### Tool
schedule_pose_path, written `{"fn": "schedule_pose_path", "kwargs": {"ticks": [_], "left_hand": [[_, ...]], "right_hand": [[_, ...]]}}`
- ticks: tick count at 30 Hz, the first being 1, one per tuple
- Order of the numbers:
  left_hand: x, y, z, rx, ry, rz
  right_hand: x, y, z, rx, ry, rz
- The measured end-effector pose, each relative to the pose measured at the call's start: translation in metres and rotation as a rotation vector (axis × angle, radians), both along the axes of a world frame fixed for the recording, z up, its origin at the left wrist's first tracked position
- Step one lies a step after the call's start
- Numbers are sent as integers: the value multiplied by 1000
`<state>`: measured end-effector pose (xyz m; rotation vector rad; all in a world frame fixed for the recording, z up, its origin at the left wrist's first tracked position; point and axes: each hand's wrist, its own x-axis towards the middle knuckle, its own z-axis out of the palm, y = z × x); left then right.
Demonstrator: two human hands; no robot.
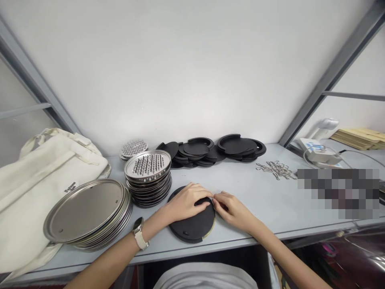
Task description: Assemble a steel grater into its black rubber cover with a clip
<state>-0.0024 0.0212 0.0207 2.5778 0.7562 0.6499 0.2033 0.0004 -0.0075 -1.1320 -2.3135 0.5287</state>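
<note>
A black round plastic disc (192,224) lies flat on the grey tabletop in front of me, with a small knob near its front and a thin yellow line along its right edge. My left hand (188,202) lies over the disc's upper part, fingers together and reaching to the right rim. At that rim my right hand (230,208) is closed in a pinch, its fingertips meeting those of the left. Whatever sits between the fingertips is too small to make out. A pale-strapped watch (140,233) is on my left wrist.
Left of the disc are stacked metal grater discs (148,165) and large round metal trays (87,208), beside a cream cloth bag (45,180). More black round pieces (195,149) lie along the wall. Metal hooks or clips (276,169) are heaped right, near a white box (320,150).
</note>
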Motion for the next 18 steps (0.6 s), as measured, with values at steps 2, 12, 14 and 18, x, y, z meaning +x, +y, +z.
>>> {"fn": "schedule_pose_path", "kwargs": {"ticks": [2,12,14,18], "left_hand": [[0,0,0,2,-6,11],[0,1,-3,7,10,11],[0,1,-3,0,9,12],[0,1,-2,-36,-21,-2]], "right_hand": [[0,0,-1,2,-10,-1],[0,1,0,1,22,6],[0,1,0,3,22,4],[0,1,0,11,6,0]]}}
